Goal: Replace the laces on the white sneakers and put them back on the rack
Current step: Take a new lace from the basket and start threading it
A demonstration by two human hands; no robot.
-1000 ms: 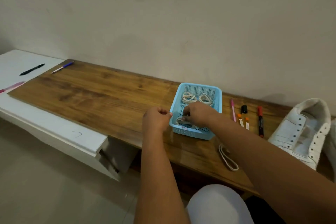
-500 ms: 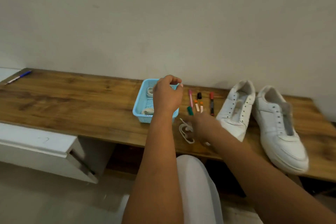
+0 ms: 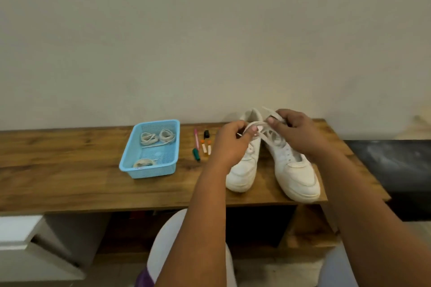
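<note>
Both hands — left hand (image 3: 229, 141), right hand (image 3: 295, 131) — pinch lace (image 3: 255, 124) above sneakers (image 3: 296, 170).

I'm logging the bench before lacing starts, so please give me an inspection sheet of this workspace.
Surface: wooden bench top, bare at left.
Job's things: two white sneakers side by side, unlaced; blue basket holding three coiled laces.
Clutter: markers between basket and sneakers.
Hands: left hand and right hand both pinch one white lace above the sneakers.
Cables: nothing seen.
Surroundings: plain wall; white cabinet lower left.
</note>
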